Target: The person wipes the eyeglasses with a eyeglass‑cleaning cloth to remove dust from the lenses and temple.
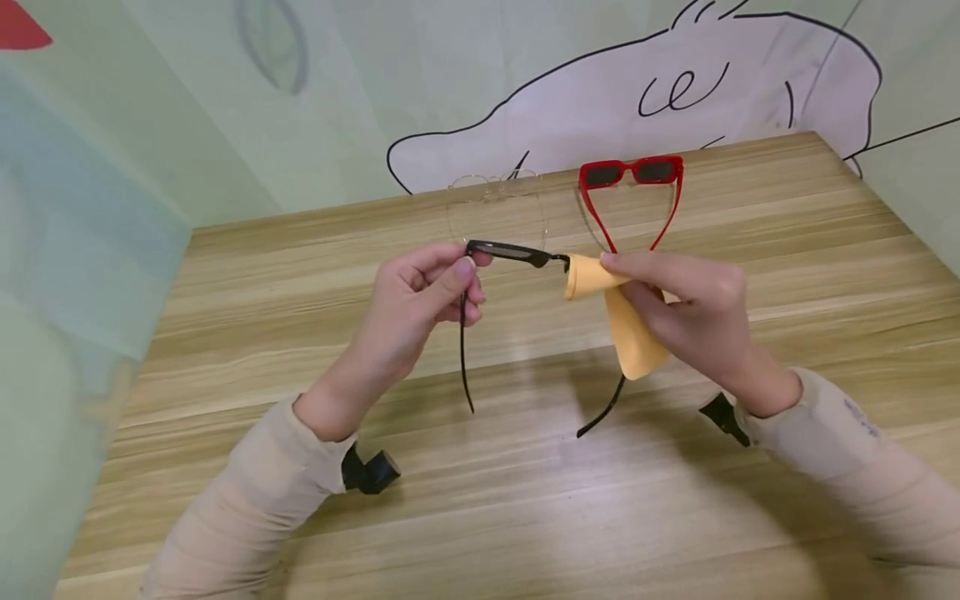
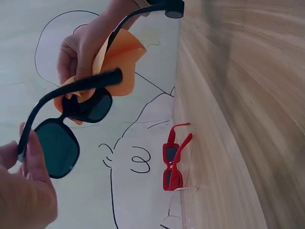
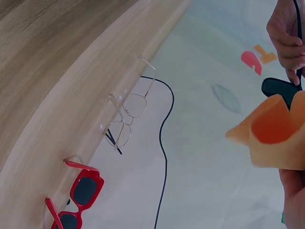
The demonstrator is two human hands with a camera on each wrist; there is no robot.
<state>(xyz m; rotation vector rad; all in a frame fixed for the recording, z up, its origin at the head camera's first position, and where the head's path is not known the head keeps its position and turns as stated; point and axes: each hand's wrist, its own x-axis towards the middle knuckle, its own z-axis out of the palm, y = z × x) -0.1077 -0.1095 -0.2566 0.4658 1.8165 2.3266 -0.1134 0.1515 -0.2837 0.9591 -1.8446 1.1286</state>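
We see the black sunglasses (image 1: pixel 510 250) raised above the worktop (image 1: pixel 510 533), spanning the gap between both hands: the left hand (image 1: pixel 408 304) pinches one front corner, while the right hand (image 1: pixel 693 312) grips the opposite side through a yellow-orange cloth (image 1: pixel 636 342) folded over part of that lens. Beyond them, we find red sunglasses (image 1: pixel 655 171) and wire-framed glasses (image 3: pixel 127 116) side by side near the worktop's back edge.

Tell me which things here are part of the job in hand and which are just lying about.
Part of the job:
black sunglasses, gripped by the left hand
orange cloth, held by the right hand partly over one lens

Just lying about, on the table:
red sunglasses
thin wire-framed glasses
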